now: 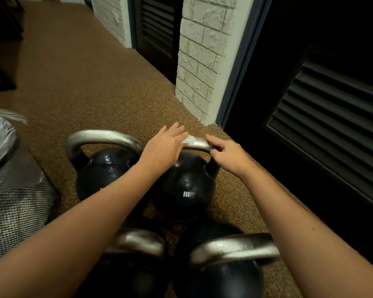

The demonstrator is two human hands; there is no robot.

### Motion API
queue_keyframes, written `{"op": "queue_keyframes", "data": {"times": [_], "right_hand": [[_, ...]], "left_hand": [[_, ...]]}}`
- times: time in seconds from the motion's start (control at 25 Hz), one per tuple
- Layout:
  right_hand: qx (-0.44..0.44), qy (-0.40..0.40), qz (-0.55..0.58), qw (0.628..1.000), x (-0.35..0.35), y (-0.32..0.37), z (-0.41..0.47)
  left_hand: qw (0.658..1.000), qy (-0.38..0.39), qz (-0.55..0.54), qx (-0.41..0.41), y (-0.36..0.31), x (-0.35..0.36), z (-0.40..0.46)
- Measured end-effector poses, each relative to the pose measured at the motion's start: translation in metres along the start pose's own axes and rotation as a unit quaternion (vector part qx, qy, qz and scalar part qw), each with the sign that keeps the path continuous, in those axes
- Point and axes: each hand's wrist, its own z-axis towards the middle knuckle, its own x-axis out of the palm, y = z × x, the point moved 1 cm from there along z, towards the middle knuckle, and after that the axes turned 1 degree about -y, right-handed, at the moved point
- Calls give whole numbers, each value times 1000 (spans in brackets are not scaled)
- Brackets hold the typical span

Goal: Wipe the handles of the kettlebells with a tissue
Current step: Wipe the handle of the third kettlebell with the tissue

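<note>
Fingers of the left hand lie flat together on a white tissue over the black 8KG kettlebell's silver metal handle; the right hand pinches that handle

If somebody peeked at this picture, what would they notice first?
Probably the two hands in the middle: the left hand and right hand press a white tissue onto the silver handle of the black 8KG kettlebell. Three more kettlebells crowd around it on the brown floor, and a mesh bin stands at far left.
</note>
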Motion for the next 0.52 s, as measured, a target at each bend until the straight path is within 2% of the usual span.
{"op": "queue_keyframes", "data": {"times": [0.16,0.24,0.32,0.36,0.52], "right_hand": [[-28,-3,-23,999,3,-1,-1],[-34,1,-36,999,3,-3,-1],[-33,0,-28,999,3,-3,-2],[-35,0,-24,999,3,-3,-2],[-36,-1,-32,999,3,-1,-3]], "left_hand": [[996,-5,-12,85,-2,0,-18],[998,-19,-10,51,9,0,-19],[999,-2,-33,-15,17,-4,-14],[999,9,-38,-14,18,-6,-12],[992,65,-20,107,14,-8,-13]]}}
